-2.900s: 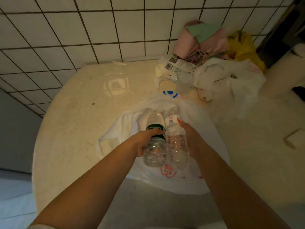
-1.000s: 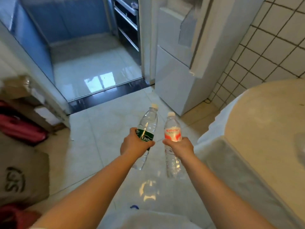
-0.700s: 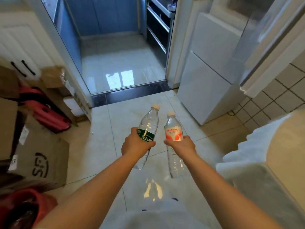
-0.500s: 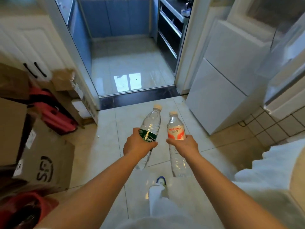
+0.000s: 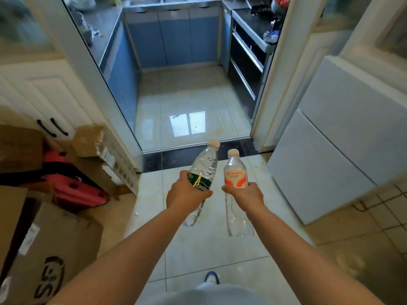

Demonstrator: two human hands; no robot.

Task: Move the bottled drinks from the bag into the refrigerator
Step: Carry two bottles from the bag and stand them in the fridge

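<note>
My left hand (image 5: 184, 194) grips a clear water bottle with a green label (image 5: 203, 167) round its middle, the cap tilted to the right. A second clear bottle with a red and white label (image 5: 235, 172) stands upright in my right hand (image 5: 245, 194), also held at the middle. Both bottles are out in front of me at chest height, a short gap between them. The white refrigerator (image 5: 334, 150) stands to the right with its doors closed. The bag is out of view.
Cardboard boxes (image 5: 44, 249) and a red case (image 5: 74, 188) crowd the floor on the left. Ahead, a dark threshold (image 5: 198, 155) leads into a kitchen with blue cabinets (image 5: 176, 38). Pale tiled floor (image 5: 209, 249) lies open in front of me.
I have turned away from the table and bag, carrying both bottles. Over the last second the view has swung further left, and the doorway and refrigerator are nearer.
</note>
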